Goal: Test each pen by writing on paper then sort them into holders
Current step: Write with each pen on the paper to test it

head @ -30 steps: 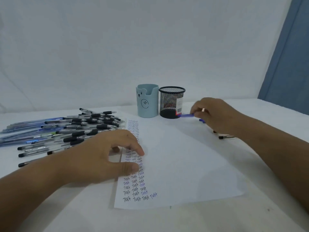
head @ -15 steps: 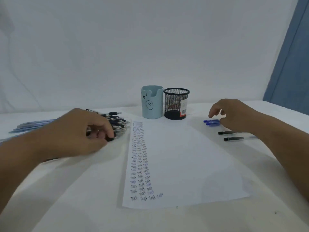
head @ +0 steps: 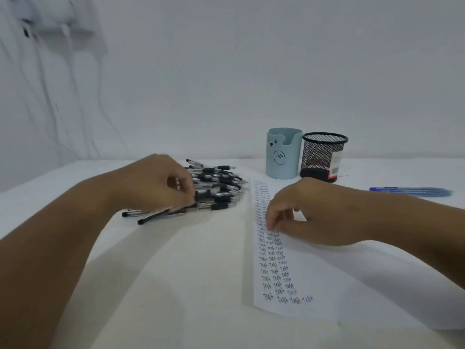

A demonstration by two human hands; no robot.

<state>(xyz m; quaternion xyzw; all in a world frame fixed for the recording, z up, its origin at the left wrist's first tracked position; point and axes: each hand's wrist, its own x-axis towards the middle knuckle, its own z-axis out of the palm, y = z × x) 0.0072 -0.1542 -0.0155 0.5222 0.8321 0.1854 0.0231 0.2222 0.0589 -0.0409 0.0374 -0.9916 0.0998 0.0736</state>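
A pile of black-grip pens [head: 219, 185] lies left of the white paper [head: 327, 285], which bears columns of the written word "Test". My left hand [head: 156, 182] is on the near side of the pile, fingers curled and pinching a black pen [head: 161, 214] that sticks out toward me. My right hand [head: 314, 210] rests on the paper with loosely curled fingers, fingertips touching the written columns, holding nothing. A light blue bear holder [head: 284, 154] and a black mesh holder [head: 323, 157] stand side by side behind the paper.
Blue pens [head: 410, 191] lie on the white table [head: 176, 285] at the right, past my right forearm. A white wall rises right behind the holders. Cables hang down the wall at the far left.
My right hand has left the blue pens at the right and moved left onto the paper. My left hand has stayed at the pile and closed on a pen. The view has turned left.
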